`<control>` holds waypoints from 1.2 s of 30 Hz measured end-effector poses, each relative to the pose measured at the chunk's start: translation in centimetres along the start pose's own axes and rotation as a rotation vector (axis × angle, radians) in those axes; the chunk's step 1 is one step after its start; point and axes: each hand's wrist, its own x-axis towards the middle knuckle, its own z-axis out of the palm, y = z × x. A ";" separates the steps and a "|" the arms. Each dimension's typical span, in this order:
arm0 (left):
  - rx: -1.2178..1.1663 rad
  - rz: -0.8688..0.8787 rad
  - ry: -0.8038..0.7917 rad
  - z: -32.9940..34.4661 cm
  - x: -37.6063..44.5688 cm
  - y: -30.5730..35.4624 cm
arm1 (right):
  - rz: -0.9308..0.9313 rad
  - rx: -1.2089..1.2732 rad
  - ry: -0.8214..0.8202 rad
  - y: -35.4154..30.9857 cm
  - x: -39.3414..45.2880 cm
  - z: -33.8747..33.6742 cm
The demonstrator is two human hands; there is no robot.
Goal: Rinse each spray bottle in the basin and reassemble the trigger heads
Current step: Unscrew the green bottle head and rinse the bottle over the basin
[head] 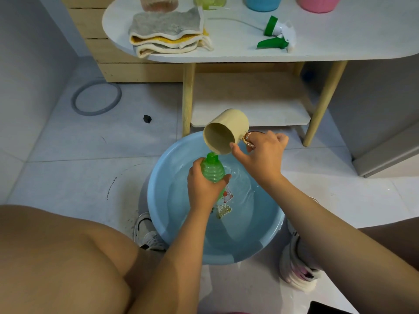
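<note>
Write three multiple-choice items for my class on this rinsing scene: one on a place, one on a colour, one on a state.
1. Where does the detached trigger head lie?
A. in the basin
B. on the white table
C. on the floor

2. What colour is the held bottle?
A. pink
B. blue
C. green

3. How is the cup held?
A. tipped over the bottle's mouth
B. upright
C. upside down on the table

Key: 1 B, the trigger head lies on the table. 2 C, the left hand grips a green bottle. 3 A, the right hand tilts the cup.
</note>
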 end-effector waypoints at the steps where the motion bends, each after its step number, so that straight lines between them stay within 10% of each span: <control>1: -0.001 0.000 0.000 0.0 0.0 0.0 | -0.009 0.002 0.011 0.0 0.0 0.0; 36: 0.012 -0.011 -0.004 0.3 -0.1 -0.3 | -0.327 -0.039 0.278 0.8 0.3 0.0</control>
